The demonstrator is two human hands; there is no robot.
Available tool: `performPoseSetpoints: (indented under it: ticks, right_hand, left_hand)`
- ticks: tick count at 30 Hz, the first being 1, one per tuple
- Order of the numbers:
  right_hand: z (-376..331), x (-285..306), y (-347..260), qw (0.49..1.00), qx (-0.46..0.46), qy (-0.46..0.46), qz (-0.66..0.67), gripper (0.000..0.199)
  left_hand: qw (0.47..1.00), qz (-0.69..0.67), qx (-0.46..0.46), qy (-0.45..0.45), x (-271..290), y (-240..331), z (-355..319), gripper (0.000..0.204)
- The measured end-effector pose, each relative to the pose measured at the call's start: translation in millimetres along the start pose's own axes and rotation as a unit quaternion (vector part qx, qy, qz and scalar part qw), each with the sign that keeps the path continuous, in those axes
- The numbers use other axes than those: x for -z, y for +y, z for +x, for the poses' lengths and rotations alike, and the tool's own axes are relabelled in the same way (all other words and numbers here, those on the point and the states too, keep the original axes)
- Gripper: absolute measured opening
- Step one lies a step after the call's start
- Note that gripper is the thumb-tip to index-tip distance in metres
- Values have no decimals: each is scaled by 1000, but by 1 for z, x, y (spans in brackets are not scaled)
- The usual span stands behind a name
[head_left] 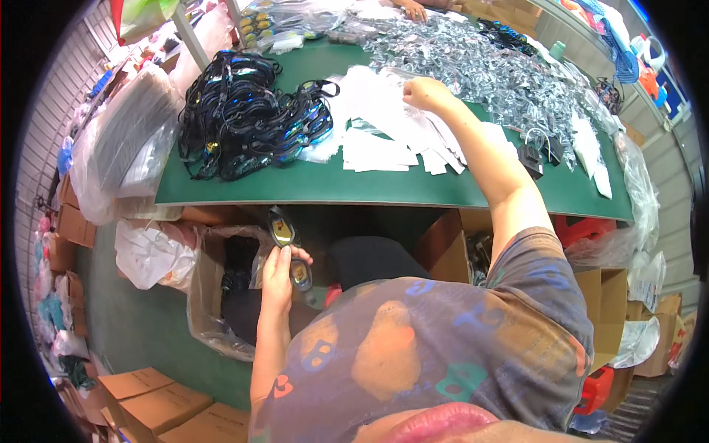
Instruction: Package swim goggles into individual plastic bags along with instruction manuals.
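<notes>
In my left hand [278, 272], below the table's front edge, is a pair of swim goggles [281, 232] with mirrored lenses and dark frames. One lens sticks up above my fingers and the other hangs beside them. My right hand [428, 94] reaches across the green table [325, 193] with its fingers curled at some white sheets and clear plastic bags [369, 92]; what the fingertips hold, if anything, is hidden. Flat white cards [377, 153] lie spread nearer to me. To their left rises a heap of black-strapped swim goggles [244, 122].
Many small clear packets with dark pieces [473, 63] cover the table's back right. Another person's hand [413, 10] rests at the far edge. A black box-shaped object [530, 159] sits at the right front. Cardboard boxes [166, 406] stand on the floor; a plastic-lined box [203, 295] is below the table.
</notes>
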State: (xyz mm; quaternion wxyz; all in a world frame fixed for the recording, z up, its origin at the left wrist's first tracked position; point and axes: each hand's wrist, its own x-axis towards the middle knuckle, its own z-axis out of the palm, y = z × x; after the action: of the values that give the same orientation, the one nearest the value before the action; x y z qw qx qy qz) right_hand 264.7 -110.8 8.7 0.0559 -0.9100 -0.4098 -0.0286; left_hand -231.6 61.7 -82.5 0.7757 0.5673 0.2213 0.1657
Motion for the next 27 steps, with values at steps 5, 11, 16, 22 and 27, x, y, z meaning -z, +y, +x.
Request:
performPoseSetpoints:
  ticks: [5,11,16,22,27]
  right_hand:
    - [-41,20,-52,973,47,55,218,29]
    - [-182,16,-224,776,97,-171,599,50]
    - [-201,-32,-276,787,109,-174,582,59]
    - [-194,-40,-273,872,182,-71,450,62]
    - [-198,-44,-263,804,123,-96,574,49]
  left_hand:
    - [998,-39,28,37,-14,2,3,25]
    - [997,-48,-39,49,-23,-4,18,29]
    - [992,-116,-33,49,-37,-3,22,37]
    - [990,10,-133,44,-44,-11,15,27]
    - [993,-38,-111,29,-35,5,10,23]
